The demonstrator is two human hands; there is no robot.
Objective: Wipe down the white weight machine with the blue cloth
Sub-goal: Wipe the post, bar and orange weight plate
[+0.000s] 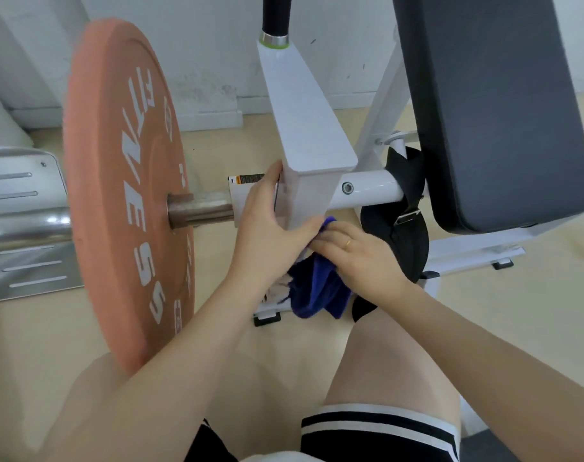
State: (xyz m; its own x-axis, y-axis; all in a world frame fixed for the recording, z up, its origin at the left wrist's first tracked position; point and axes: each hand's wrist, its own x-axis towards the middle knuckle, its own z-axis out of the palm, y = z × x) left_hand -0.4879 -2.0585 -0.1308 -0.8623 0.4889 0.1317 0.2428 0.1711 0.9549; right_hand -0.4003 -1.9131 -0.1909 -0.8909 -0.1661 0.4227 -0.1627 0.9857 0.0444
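Left of both hands, a salmon bumper plate [123,195] sits on a steel sleeve [200,210]; its white lettering appears to end in "NESS", the rest unreadable. The left hand [267,225] braces the white weight machine's lever arm [304,128], fingers straight against its side and thumb across its lower face. Just behind those fingers is a warning sticker [242,191], print too small to read. The right hand [357,255] bunches the blue cloth [314,291] under the arm's end, most of it dangling. Risk: the loose cloth may snag, or the loaded arm may swing if pushed.
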